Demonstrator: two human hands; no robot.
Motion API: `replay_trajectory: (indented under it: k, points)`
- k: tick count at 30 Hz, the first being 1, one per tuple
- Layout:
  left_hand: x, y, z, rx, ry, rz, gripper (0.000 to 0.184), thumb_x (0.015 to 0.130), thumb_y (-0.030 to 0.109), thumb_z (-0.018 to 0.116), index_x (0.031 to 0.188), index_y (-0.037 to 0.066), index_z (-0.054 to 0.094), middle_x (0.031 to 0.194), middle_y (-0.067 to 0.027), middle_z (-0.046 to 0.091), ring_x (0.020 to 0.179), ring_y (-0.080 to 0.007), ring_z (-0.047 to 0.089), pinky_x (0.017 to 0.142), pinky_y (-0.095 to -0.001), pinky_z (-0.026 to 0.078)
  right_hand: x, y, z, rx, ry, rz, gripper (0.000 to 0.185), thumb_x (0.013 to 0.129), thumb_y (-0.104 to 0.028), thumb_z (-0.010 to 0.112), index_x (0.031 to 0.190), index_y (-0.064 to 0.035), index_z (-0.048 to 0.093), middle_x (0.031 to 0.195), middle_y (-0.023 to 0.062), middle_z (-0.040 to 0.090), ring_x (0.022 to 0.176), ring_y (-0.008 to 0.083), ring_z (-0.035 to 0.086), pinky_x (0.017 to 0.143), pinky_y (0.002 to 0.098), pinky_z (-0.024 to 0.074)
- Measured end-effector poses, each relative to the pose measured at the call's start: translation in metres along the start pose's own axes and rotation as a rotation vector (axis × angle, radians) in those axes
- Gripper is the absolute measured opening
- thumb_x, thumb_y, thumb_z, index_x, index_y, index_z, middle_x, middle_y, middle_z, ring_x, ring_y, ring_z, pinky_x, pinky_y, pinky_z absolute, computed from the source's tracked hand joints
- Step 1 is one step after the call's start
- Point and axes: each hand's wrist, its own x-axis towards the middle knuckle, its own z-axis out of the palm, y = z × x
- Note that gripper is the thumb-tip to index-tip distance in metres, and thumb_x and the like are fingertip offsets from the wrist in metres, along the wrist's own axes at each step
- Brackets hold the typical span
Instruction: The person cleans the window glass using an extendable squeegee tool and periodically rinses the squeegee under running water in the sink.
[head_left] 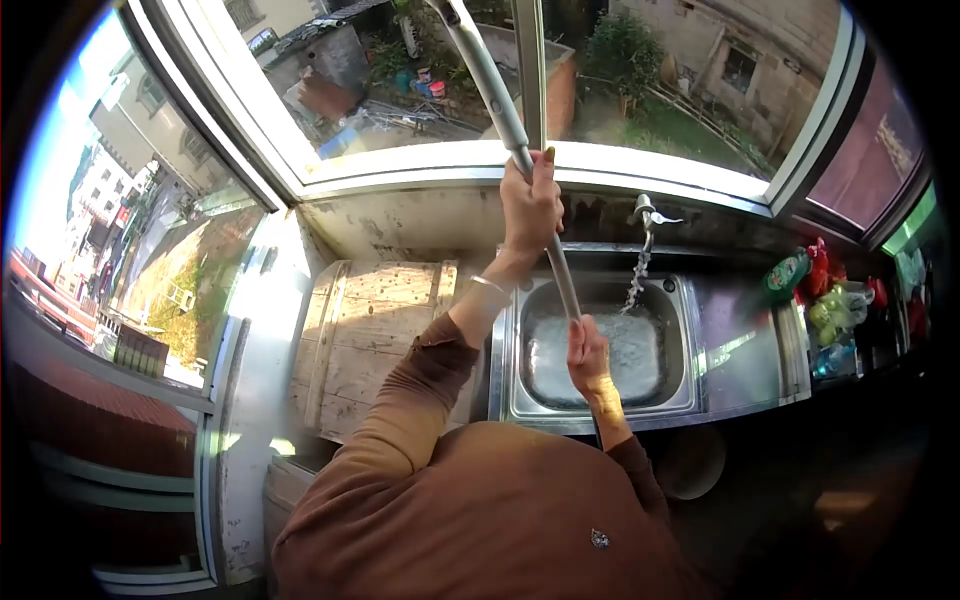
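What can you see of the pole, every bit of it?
The pole is long, straight, grey and metal-looking, with a thicker upper section tapering to a thinner lower one. Small dark marks show on the thick part. It slants across the view of the sink and window. The left hand grips it just below the taper, the right hand farther down. The picture's edge cuts off its top; its bottom end is hidden.
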Motion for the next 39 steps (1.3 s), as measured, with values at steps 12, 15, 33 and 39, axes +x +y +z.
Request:
replay_trajectory:
  k: [12, 15, 33, 39]
  points:
    - [-0.161, -0.164, -0.034, 0.117, 0.138, -0.343, 0.024, 0.096, 0.027, 0.059, 0.093, 0.006, 0.046, 0.055, -0.0001, 0.046, 0.038, -0.008, 0.044, 0.031, -0.0266, 0.035, -0.18, 0.142, 0.004, -0.165, -0.131, 0.203, 0.031, 0.1, -0.03, 0.043, 0.083, -0.0039, 0.046, 0.059, 0.0219, 0.052, 0.057, 0.0457, 0.055, 0.048, 0.0513, 0.0396]
    - [-0.199, -0.18, -0.034, 0.095, 0.176, -0.473, 0.025, 0.096, 0.027, 0.059, 0.097, 0.007, 0.044, 0.057, 0.0007, 0.045, 0.038, -0.0086, 0.044, 0.031, -0.0265, 0.036, -0.224, 0.152, -0.008, -0.099, -0.173, 0.445, 0.033, 0.099, -0.032, 0.045, 0.08, -0.0048, 0.046, 0.057, 0.0209, 0.05, 0.054, 0.0431, 0.055, 0.048, 0.0503, 0.0388]
    - [-0.053, -0.001, -0.063, 0.011, -0.01, -0.015, 0.038, 0.098, 0.041, 0.051, 0.105, 0.006, 0.039, 0.061, 0.0022, 0.041, 0.042, -0.005, 0.041, 0.035, -0.0224, 0.037, -0.066, 0.02, 0.033, -0.352, -0.098, -0.406, 0.008, 0.086, 0.002, 0.057, 0.093, 0.0007, 0.052, 0.085, 0.02, 0.056, 0.054, 0.0337, 0.054, 0.046, 0.0402, 0.0424]
    - [0.073, 0.088, -0.085, 0.348, 0.117, 0.326, 0.037, 0.095, 0.038, 0.056, 0.101, 0.003, 0.048, 0.06, -0.0056, 0.053, 0.041, -0.0138, 0.051, 0.034, -0.0296, 0.042, 0.052, -0.089, 0.098, 0.245, 0.028, -0.041, 0.043, 0.102, -0.041, 0.041, 0.075, -0.0079, 0.048, 0.056, -0.0016, 0.038, 0.051, 0.0073, 0.04, 0.045, 0.0251, 0.0331]
